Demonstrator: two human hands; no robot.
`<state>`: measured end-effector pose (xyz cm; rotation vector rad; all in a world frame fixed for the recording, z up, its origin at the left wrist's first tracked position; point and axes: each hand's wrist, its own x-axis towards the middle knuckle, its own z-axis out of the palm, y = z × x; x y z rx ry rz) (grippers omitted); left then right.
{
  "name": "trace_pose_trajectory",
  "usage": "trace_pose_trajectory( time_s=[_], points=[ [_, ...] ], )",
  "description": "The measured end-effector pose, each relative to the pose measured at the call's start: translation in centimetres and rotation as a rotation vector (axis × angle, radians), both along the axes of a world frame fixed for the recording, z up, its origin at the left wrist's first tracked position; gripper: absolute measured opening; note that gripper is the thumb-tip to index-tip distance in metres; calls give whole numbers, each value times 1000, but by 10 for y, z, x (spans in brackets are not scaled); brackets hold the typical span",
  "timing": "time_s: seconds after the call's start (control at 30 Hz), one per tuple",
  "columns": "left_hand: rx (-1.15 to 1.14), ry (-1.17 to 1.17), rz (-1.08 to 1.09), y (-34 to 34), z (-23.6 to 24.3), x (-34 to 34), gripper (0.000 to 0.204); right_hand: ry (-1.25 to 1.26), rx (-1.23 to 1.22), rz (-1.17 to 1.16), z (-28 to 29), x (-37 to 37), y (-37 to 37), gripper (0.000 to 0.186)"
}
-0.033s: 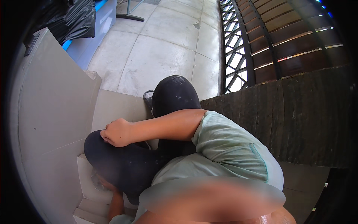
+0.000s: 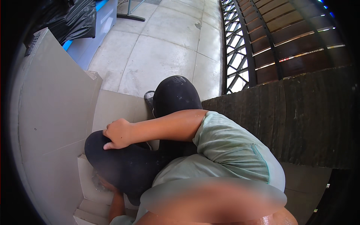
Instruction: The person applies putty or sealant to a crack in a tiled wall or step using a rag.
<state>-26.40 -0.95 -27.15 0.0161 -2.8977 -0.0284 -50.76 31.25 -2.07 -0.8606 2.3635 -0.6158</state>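
My right forearm reaches across my lap, and my right hand (image 2: 119, 134) lies on my bent left knee (image 2: 98, 148) in dark trousers. Its thumb stands apart from the bent fingers, with nothing visible between them. Low beside the left leg is my left hand (image 2: 107, 184), partly covered by that leg. It seems closed at a greyish, see-through, crinkled thing (image 2: 97, 181), whose kind I cannot make out. Dark cloth also covers my right knee (image 2: 177, 95), farther ahead. A sandalled foot (image 2: 149, 98) shows just left of it.
Pale tiled steps (image 2: 92, 207) lie under me, beside a grey wall (image 2: 56, 108) on the left. A dark ridged block (image 2: 277, 120) and a slatted gate (image 2: 288, 41) stand right. Far left are a bluish plastic bin (image 2: 99, 37) and black bag (image 2: 75, 22).
The thumb of my right hand has swung out toward me, away from the fingers, and the fingers have shifted slightly on the knee. My left hand looks the same.
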Motion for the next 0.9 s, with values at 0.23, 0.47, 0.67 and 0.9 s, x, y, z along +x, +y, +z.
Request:
trace_pose_trajectory(
  time_s=[0.23,0.47,0.67,0.9],
  points=[
    [-92,-84,32,2,-1,2,67,45,86,1,-7,5,0,89],
    [-95,-88,21,-3,-3,6,70,-164,166,46,0,-1,-2,92],
    [-76,-48,-11,0,-1,1,70,-120,173,45,0,-1,0,92],
    [-84,-78,4,-2,2,2,70,-164,137,14,0,-1,-2,91]
  ],
)
